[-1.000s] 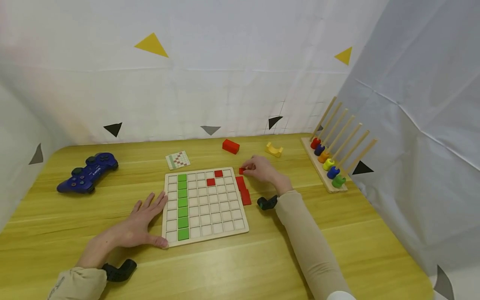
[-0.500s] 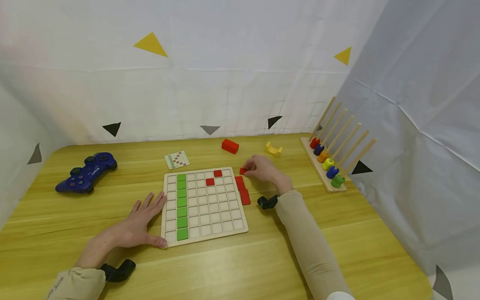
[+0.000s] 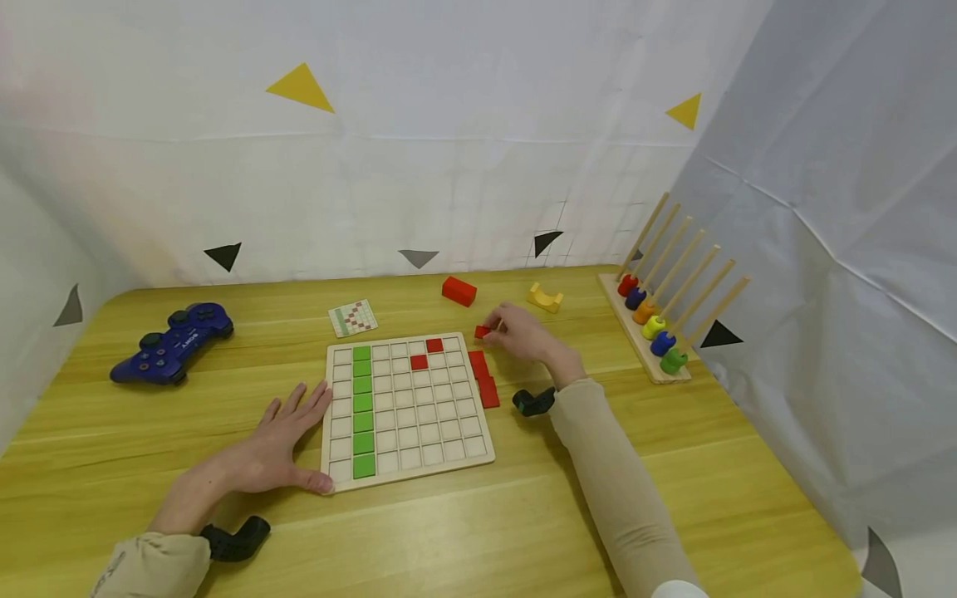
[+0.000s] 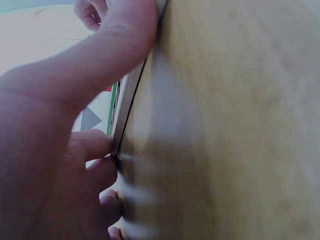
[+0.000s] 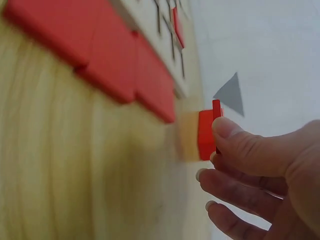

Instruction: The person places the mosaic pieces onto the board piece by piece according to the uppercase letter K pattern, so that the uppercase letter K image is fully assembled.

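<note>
My right hand (image 3: 521, 332) pinches a small red square tile (image 3: 482, 332) between thumb and fingers, just beyond the board's far right corner. In the right wrist view the tile (image 5: 216, 107) stands edge-on, clear of the table. My left hand (image 3: 280, 453) lies spread along the left side of the wooden grid board (image 3: 419, 476), fingertips at its edge and thumb at the near left corner. Green tiles (image 3: 363, 402) fill most of one column on the board. Two red tiles (image 3: 419, 362) sit diagonally near its far right. Several loose red tiles (image 3: 488, 390) lie along the right edge.
Behind the board lie a pattern card (image 3: 354, 318), a red block (image 3: 459, 291) and a yellow arched block (image 3: 546, 297). A wooden peg rack (image 3: 650, 340) with coloured rings stands right, a blue game controller (image 3: 175, 345) left. White cloth (image 3: 449, 166) hangs behind the table.
My right hand has risen slightly and moved a little away and left with the red tile. My left hand and the board stay as they were.
</note>
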`<state>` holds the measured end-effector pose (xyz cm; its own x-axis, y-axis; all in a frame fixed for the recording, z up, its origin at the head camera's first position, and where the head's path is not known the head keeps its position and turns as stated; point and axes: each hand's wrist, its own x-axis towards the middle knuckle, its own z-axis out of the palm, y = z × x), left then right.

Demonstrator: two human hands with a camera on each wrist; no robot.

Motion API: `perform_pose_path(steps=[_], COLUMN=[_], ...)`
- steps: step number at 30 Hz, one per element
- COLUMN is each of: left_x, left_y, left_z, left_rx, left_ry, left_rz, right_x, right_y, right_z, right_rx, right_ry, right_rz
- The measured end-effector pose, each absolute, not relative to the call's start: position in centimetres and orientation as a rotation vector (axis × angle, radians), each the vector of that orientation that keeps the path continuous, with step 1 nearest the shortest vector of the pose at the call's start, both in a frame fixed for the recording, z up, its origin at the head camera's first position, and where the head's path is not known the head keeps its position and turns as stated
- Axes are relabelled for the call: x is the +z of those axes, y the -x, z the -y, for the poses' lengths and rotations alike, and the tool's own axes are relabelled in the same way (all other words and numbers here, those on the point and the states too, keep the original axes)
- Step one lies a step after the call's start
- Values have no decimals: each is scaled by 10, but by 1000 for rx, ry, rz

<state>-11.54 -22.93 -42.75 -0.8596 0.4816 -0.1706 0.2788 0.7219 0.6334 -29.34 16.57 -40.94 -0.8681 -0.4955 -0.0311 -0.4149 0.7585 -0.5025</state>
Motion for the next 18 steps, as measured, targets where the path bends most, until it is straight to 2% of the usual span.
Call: perform_pose_path(steps=[11,18], left_x=[-428,-426], left_y=[115,114], left_z=[229,229], left_rx=[882,893], left_ry=[-591,-588], left_rz=[-2594,-2600], right_x=[-389,-359], right_y=[277,256], right_z=[-151,-110], right_rx=[-753,-733], right_ry=[831,1016], right_rz=[-2767,-2678])
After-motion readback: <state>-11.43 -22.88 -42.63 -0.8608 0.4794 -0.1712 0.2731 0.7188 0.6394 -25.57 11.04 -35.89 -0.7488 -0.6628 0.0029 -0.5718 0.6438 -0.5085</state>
